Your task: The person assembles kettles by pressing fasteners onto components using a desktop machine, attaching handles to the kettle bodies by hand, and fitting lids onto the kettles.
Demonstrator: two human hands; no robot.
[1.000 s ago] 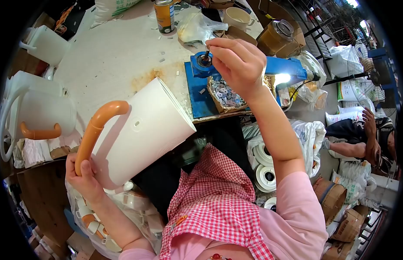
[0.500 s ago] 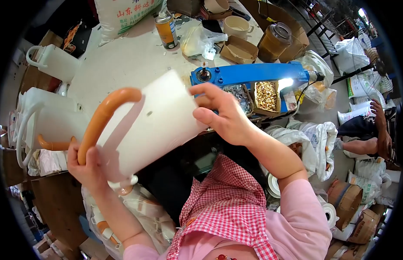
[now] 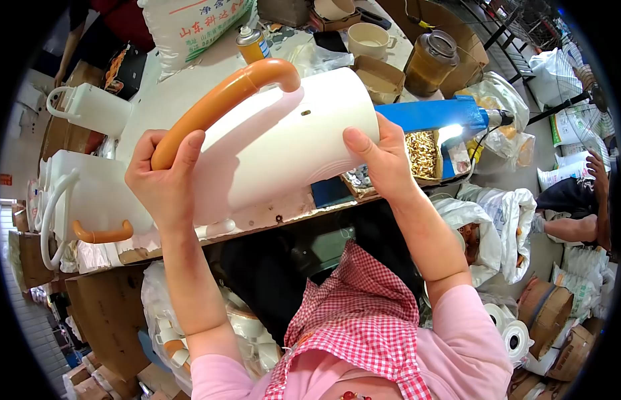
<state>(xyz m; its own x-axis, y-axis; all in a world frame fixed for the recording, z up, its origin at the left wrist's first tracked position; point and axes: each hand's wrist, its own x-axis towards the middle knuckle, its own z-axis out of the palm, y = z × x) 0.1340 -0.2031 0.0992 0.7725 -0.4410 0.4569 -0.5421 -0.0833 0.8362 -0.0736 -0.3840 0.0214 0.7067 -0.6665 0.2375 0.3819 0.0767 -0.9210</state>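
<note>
A white plastic cylinder (image 3: 277, 140) lies sideways between my hands, over the table's front part. Its curved orange handle (image 3: 224, 97) faces up, and a small dark hole shows near the handle's right end. My left hand (image 3: 167, 177) is wrapped round the lower left end of the handle. At the cylinder's right end, my right hand (image 3: 384, 153) grips the rim, thumb on the outside. Behind that hand is a blue machine arm (image 3: 424, 115), its left end hidden by the cylinder. A box of brass-coloured small parts (image 3: 422, 153) sits beneath the arm.
White containers (image 3: 100, 193) stand at the left. A spray can (image 3: 252, 45), a printed sack (image 3: 190, 33), a cup (image 3: 368, 40) and a jar (image 3: 430, 63) are at the back. White sacks (image 3: 487, 227) and a seated person's arm (image 3: 598, 187) are at the right.
The cylinder has moved up and right and turned closer to level. My right hand has come down from the machine's left end onto the cylinder's right rim. My left hand keeps the handle.
</note>
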